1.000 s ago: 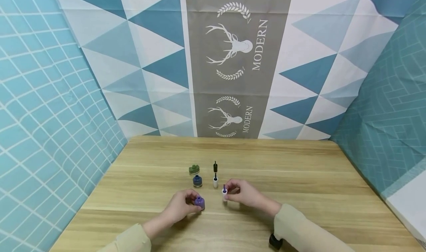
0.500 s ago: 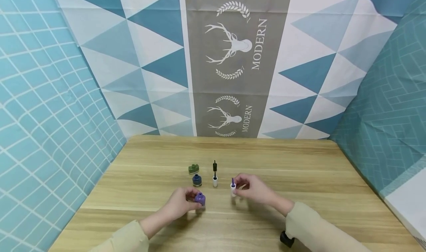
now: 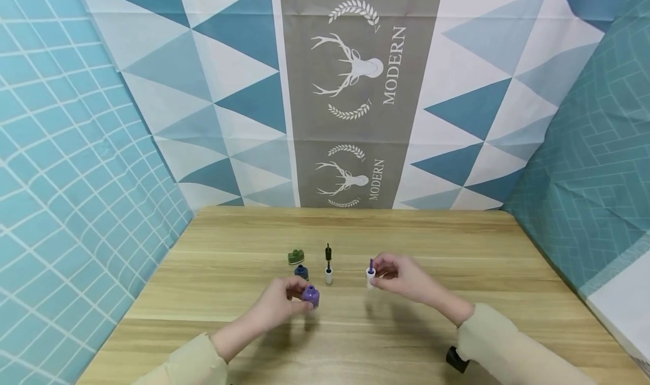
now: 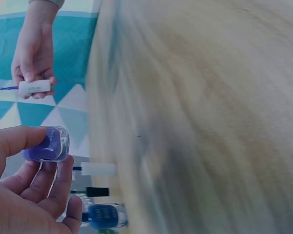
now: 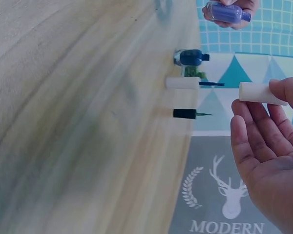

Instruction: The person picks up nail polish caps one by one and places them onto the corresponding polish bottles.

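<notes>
My left hand [image 3: 278,302] pinches a small purple nail polish bottle [image 3: 311,296] between thumb and fingers. The bottle is uncapped, neck up, and a shadow lies below it on the table. Off to the right, my right hand [image 3: 408,279] holds a white nail polish cap [image 5: 254,92] by its side, its purple brush [image 3: 371,265] pointing upward. Behind the left hand stands a dark blue bottle [image 3: 302,271], partly hidden by the purple one. Between the hands, farther back, a white cap [image 3: 328,276] with a dark brush stands upright.
A black cap [image 3: 328,254] with its brush up stands behind the white one. A green bottle [image 3: 295,257] is at the back left. Patterned cloth walls enclose the wooden table [image 3: 431,238] on the far side and both sides.
The right hand has carried the white cap to the right and upward, away from the bottle. The left hand has raised the purple bottle slightly, toward the blue bottle.
</notes>
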Action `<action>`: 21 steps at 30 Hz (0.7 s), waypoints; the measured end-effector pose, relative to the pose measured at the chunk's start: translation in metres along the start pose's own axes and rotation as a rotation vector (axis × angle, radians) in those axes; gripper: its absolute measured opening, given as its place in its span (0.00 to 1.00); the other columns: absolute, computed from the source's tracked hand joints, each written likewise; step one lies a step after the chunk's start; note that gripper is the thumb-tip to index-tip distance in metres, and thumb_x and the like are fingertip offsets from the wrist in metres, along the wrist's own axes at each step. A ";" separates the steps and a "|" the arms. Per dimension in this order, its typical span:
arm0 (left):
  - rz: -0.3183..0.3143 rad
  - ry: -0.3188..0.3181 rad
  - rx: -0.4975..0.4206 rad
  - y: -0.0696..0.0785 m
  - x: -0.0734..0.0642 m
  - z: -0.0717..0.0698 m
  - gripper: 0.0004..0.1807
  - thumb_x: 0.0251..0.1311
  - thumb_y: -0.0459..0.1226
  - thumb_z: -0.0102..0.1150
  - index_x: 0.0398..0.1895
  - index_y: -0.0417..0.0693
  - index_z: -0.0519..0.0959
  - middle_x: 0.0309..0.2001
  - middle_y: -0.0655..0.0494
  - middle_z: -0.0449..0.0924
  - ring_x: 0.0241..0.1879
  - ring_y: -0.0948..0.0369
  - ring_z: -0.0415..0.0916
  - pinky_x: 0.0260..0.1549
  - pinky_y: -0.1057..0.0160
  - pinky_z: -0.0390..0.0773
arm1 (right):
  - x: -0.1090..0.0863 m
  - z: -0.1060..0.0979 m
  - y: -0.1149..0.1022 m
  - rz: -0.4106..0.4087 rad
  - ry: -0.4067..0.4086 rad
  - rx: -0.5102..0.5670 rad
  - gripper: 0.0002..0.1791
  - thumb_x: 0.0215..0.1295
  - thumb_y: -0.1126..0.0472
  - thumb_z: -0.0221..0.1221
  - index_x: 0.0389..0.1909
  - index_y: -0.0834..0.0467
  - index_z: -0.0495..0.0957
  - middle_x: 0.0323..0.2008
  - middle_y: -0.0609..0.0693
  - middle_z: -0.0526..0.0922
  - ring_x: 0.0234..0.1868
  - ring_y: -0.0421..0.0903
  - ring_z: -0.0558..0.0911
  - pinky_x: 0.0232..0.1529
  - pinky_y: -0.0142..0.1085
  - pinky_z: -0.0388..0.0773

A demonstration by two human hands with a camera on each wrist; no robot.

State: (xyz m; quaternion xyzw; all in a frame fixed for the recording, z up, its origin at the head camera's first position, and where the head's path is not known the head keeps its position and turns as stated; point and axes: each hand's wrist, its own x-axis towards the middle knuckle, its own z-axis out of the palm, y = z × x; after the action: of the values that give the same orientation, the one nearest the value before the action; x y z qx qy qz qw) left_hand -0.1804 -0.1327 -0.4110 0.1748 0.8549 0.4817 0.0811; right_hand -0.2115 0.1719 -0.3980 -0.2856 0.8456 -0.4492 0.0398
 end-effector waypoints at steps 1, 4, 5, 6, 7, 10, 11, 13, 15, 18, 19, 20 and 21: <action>0.002 0.004 0.002 0.002 0.000 -0.001 0.17 0.44 0.35 0.70 0.40 0.43 0.79 0.36 0.55 0.82 0.37 0.61 0.76 0.39 0.62 0.75 | -0.001 -0.003 -0.002 0.004 0.004 -0.012 0.11 0.58 0.59 0.65 0.39 0.59 0.77 0.35 0.48 0.83 0.37 0.38 0.81 0.38 0.31 0.80; 0.008 0.015 0.005 0.007 0.001 -0.004 0.17 0.45 0.36 0.70 0.40 0.43 0.79 0.36 0.56 0.82 0.38 0.61 0.76 0.42 0.58 0.75 | -0.005 -0.013 -0.007 0.016 0.016 -0.022 0.12 0.59 0.58 0.64 0.40 0.59 0.77 0.35 0.48 0.83 0.36 0.38 0.81 0.36 0.31 0.80; 0.010 0.019 0.004 0.009 0.001 -0.005 0.16 0.46 0.36 0.70 0.40 0.43 0.79 0.36 0.56 0.82 0.38 0.61 0.76 0.43 0.57 0.75 | -0.007 -0.016 -0.009 0.018 0.020 -0.020 0.12 0.59 0.58 0.64 0.40 0.59 0.77 0.35 0.48 0.83 0.36 0.38 0.81 0.36 0.31 0.80; 0.010 0.023 0.004 0.011 0.001 -0.006 0.16 0.46 0.36 0.70 0.40 0.44 0.80 0.36 0.56 0.82 0.38 0.61 0.76 0.43 0.57 0.76 | -0.008 -0.019 -0.011 0.020 0.025 -0.016 0.12 0.59 0.59 0.64 0.40 0.59 0.77 0.35 0.49 0.83 0.36 0.39 0.81 0.35 0.31 0.80; 0.013 0.027 0.006 0.014 0.001 -0.007 0.16 0.46 0.36 0.70 0.40 0.44 0.80 0.36 0.56 0.82 0.38 0.61 0.76 0.43 0.57 0.76 | -0.009 -0.023 -0.014 0.022 0.031 -0.013 0.12 0.59 0.59 0.64 0.40 0.60 0.77 0.35 0.49 0.83 0.35 0.39 0.81 0.35 0.31 0.80; 0.018 0.040 0.017 0.020 0.001 -0.008 0.15 0.47 0.36 0.70 0.39 0.45 0.80 0.36 0.57 0.82 0.38 0.61 0.77 0.42 0.59 0.76 | -0.012 -0.031 -0.020 0.020 0.050 -0.018 0.12 0.59 0.59 0.64 0.41 0.60 0.77 0.35 0.50 0.82 0.35 0.40 0.81 0.35 0.31 0.80; 0.019 0.046 0.021 0.022 0.001 -0.009 0.15 0.47 0.36 0.70 0.39 0.46 0.80 0.35 0.58 0.82 0.38 0.61 0.77 0.42 0.58 0.75 | -0.013 -0.033 -0.022 0.016 0.059 -0.024 0.12 0.59 0.60 0.64 0.41 0.60 0.77 0.35 0.50 0.83 0.35 0.40 0.81 0.35 0.31 0.80; 0.025 0.055 0.028 0.027 0.002 -0.010 0.15 0.47 0.36 0.70 0.39 0.46 0.80 0.35 0.58 0.82 0.38 0.62 0.76 0.42 0.58 0.75 | -0.014 -0.036 -0.026 0.010 0.074 -0.038 0.12 0.59 0.60 0.64 0.42 0.60 0.77 0.35 0.50 0.83 0.36 0.39 0.81 0.35 0.31 0.79; 0.026 0.059 0.020 0.031 0.002 -0.010 0.15 0.47 0.36 0.70 0.40 0.46 0.80 0.36 0.58 0.82 0.38 0.62 0.76 0.42 0.59 0.75 | -0.015 -0.038 -0.030 0.007 0.087 -0.048 0.12 0.59 0.59 0.64 0.42 0.60 0.78 0.35 0.49 0.82 0.36 0.39 0.81 0.35 0.31 0.79; 0.035 0.057 -0.008 0.037 0.003 -0.011 0.16 0.48 0.37 0.70 0.41 0.45 0.80 0.37 0.56 0.82 0.38 0.61 0.77 0.40 0.63 0.77 | -0.016 -0.041 -0.036 0.003 0.109 -0.057 0.12 0.59 0.59 0.64 0.42 0.59 0.78 0.35 0.49 0.82 0.36 0.39 0.81 0.36 0.32 0.79; 0.039 0.057 -0.015 0.040 0.003 -0.011 0.17 0.48 0.38 0.70 0.42 0.45 0.80 0.38 0.56 0.82 0.38 0.61 0.77 0.39 0.65 0.77 | -0.016 -0.042 -0.038 0.002 0.117 -0.059 0.12 0.59 0.59 0.64 0.42 0.59 0.78 0.36 0.49 0.82 0.36 0.39 0.81 0.37 0.31 0.79; 0.043 0.058 -0.024 0.042 0.004 -0.010 0.17 0.48 0.38 0.70 0.42 0.45 0.80 0.38 0.55 0.83 0.38 0.61 0.77 0.39 0.66 0.78 | -0.017 -0.043 -0.040 0.004 0.125 -0.060 0.12 0.59 0.59 0.64 0.42 0.59 0.78 0.36 0.48 0.82 0.36 0.39 0.81 0.37 0.31 0.80; 0.048 0.059 -0.032 0.044 0.004 -0.010 0.17 0.48 0.38 0.70 0.42 0.45 0.80 0.38 0.55 0.83 0.38 0.61 0.78 0.38 0.66 0.78 | -0.017 -0.044 -0.042 0.000 0.132 -0.061 0.12 0.59 0.60 0.64 0.42 0.59 0.78 0.36 0.49 0.82 0.36 0.39 0.81 0.37 0.31 0.80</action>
State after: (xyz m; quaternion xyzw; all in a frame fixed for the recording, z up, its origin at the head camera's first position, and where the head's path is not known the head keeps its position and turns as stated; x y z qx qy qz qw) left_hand -0.1777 -0.1183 -0.3683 0.1795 0.8446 0.5021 0.0473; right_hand -0.1929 0.1951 -0.3422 -0.2561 0.8598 -0.4411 -0.0248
